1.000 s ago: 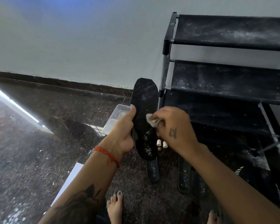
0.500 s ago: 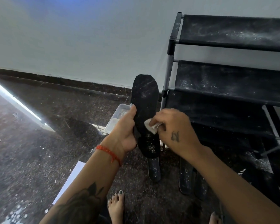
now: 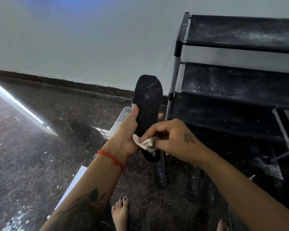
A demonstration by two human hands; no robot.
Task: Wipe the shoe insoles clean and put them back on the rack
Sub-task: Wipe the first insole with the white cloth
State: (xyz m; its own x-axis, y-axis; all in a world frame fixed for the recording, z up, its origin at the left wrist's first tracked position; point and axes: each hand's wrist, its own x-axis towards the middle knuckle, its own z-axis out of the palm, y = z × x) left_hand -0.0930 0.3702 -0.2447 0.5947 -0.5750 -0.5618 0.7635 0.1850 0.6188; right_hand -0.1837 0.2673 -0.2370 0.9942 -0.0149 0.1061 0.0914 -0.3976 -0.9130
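Black flat foam insole (image 3: 148, 104) stands upright in my left hand (image 3: 127, 130), thumb along its edge, just left of the black fabric-shelved rack (image 3: 240, 87). My right hand (image 3: 172, 139) pinches a small off-white cloth (image 3: 144, 143) against its lower part. Three dusty insoles (image 3: 159, 174) lie on the floor below.

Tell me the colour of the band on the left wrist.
Red-orange: a thin thread band, seen clearly in the head view.

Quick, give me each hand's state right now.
Left hand: closed, gripping the black insole upright.
Right hand: closed, pinching the white cloth against the insole's lower end.
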